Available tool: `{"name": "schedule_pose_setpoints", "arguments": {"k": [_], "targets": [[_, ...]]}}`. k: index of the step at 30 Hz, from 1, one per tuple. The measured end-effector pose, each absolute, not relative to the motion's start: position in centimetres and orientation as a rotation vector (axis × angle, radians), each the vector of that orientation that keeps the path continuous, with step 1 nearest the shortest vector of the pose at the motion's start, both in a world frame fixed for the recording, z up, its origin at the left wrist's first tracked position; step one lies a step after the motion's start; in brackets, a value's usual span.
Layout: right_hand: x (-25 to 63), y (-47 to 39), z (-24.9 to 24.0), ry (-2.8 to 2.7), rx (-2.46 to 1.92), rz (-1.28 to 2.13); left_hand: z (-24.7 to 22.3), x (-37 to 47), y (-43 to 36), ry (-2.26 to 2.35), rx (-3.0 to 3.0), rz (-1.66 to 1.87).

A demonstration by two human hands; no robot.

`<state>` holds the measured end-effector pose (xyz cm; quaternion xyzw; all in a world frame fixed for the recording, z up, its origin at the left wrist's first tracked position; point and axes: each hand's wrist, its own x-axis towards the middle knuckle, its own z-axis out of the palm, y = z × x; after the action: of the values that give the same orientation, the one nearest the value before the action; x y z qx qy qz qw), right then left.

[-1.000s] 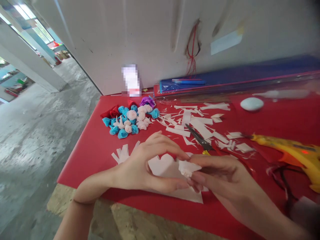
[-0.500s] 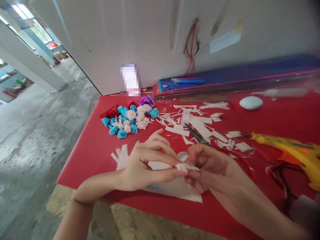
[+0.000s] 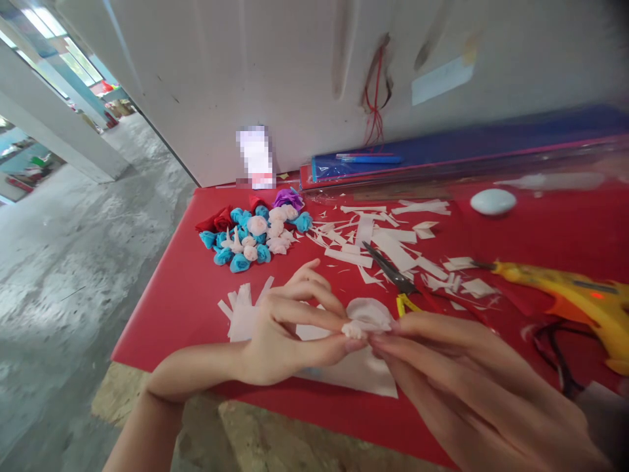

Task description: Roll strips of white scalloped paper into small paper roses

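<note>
Between my two hands is a white paper flower (image 3: 354, 330), its gathered end pinched by the thumb and forefinger of my left hand (image 3: 289, 328). A loose strip of white paper (image 3: 371, 313) runs from it to the right, and the fingertips of my right hand (image 3: 437, 347) are closed on that strip. Beneath them, white paper sheets (image 3: 354, 373) lie on the red table, with cut paper strips (image 3: 240, 301) by my left wrist. Scissors (image 3: 393, 269) with yellow and red on the handles lie just beyond my right hand.
Finished paper flowers (image 3: 258, 226) in blue, pink, red and purple are heaped at the back left. White paper scraps (image 3: 393, 242) spread across the middle. A yellow glue gun (image 3: 565, 282), its light lit, lies right, with a white egg-shaped object (image 3: 493, 202) behind. A phone (image 3: 256, 157) leans on the wall.
My right hand has turned over and its fingers have straightened along the paper strip. The strip now stands out wider, and the scissors' yellow handle part shows. My left hand keeps its pinch.
</note>
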<state>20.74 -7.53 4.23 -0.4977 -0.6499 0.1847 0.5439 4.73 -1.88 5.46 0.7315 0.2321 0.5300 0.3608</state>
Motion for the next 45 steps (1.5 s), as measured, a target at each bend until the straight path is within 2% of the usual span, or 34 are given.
{"name": "schedule_pose_setpoints", "arguments": {"k": [7, 15, 20, 29, 41, 45], "targets": [[21.0, -7.4, 3.6, -1.675, -1.097, 0.255, 5.1, 4.8, -1.9, 0.619, 1.865, 1.381], [20.3, -6.9, 4.4, -1.671, -1.178, 0.347, 4.9, 4.7, -1.6, 0.609, 1.895, 1.383], [20.3, -6.5, 5.6, -1.618, -1.207, 0.578, 5.4, 4.6, -1.4, 0.591, 2.018, 1.393], [20.2, -5.1, 6.1, -1.318, -1.019, 1.206, 6.3, 4.2, -1.2, 0.594, 2.091, 1.303], [20.7, -5.4, 5.1, -1.253, -1.067, 1.105, 5.9, 4.0, -0.8, 0.754, 1.901, 1.181], [20.5, -5.3, 5.1, -1.213, -1.07, 1.197, 6.1, 4.0, -1.1, 0.7, 1.969, 1.157]]}}
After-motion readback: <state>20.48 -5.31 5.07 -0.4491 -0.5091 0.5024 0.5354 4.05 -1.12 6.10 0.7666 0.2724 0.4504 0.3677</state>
